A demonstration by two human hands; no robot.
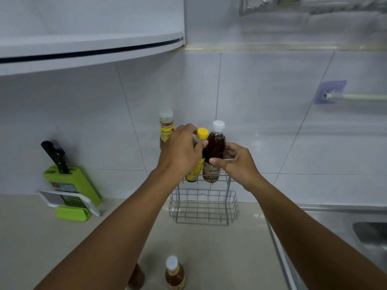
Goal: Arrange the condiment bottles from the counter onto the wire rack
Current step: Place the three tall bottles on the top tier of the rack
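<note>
A two-tier wire rack (204,208) stands on the counter against the tiled wall. Its upper tier holds three bottles: a tall one with a clear cap and yellow label (166,127) at the left, a yellow-capped bottle (201,136) in the middle, and a dark-sauce bottle with a white cap (215,143) at the right. My left hand (180,153) is wrapped around the yellow-capped bottle. My right hand (234,159) grips the dark bottle at its middle. The lower tier holds nothing. On the counter near me stand a white-capped amber bottle (174,273) and a brown bottle (137,277) partly hidden by my left arm.
A green knife block (72,185) with a black-handled knife (55,156) and a grater stands at the left by the wall. A steel sink (356,225) lies to the right. A towel rail (356,97) is fixed on the wall. A cabinet overhangs at upper left.
</note>
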